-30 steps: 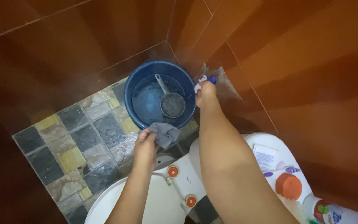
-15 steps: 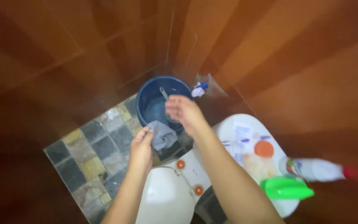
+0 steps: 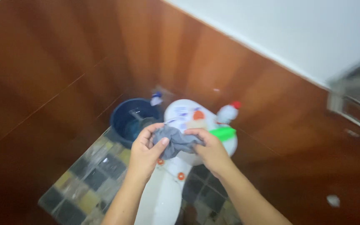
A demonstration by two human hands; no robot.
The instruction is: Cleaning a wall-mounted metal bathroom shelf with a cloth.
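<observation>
- Brown-tiled bathroom corner, shiny walls, patchwork stone floor (image 3: 84, 179), everything a bit motion-blurred.
- Grey rag (image 3: 176, 141) is bunched up in the air between both hands, right above the white toilet tank (image 3: 180, 114) and the closed toilet lid (image 3: 161, 196).
- Left hand (image 3: 146, 152) has its fingers curled and pinching the rag's left end; right hand (image 3: 209, 150) is closed around the right end. Both are gripping it, looks like a wringing or bunching hold.
- On the tank lid: a white bottle with a red cap (image 3: 228, 112), a green thing (image 3: 221, 133) lying flat (brush or bottle, can't tell), and something with an orange cap (image 3: 198, 115).
- Blue bucket (image 3: 132, 118) with a dipper in it sits on the floor left of the tank, in the corner.
- What I'd worry about: the right hand is just beside that crowded tank top, so a careless elbow or a swing of the rag could knock the red-capped bottle off.
- If the rag is wet, squeezing it here drips onto the lid and floor instead of the bucket, and wet stone tiles are probably slippery.
</observation>
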